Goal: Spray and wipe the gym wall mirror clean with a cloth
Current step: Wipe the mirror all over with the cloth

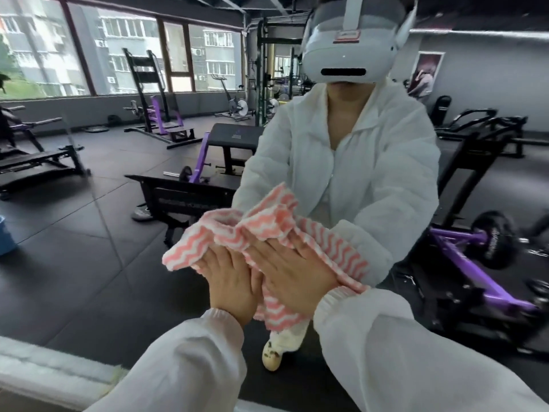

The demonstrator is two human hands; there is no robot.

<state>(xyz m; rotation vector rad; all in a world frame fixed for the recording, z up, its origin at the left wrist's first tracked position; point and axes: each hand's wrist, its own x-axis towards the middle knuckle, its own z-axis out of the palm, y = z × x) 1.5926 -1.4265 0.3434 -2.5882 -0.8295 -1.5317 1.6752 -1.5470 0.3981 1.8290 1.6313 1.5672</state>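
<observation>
The wall mirror [89, 233] fills nearly the whole view and reflects the gym and me in a white jacket and headset. A pink-and-white zigzag cloth [267, 224] is spread flat against the glass at centre. My left hand [230, 281] presses the cloth's left part with straight fingers. My right hand [292, 269] lies beside it, also flat with fingers extended, pressing the cloth's right part. The two hands touch side by side. The cloth's lower end hangs below my palms. No spray bottle is in view.
A pale ledge [44, 370] runs along the mirror's bottom edge at lower left. A blue container [6, 236] shows at the left edge. Reflected in the glass are black and purple benches [225, 138], weight machines and large windows.
</observation>
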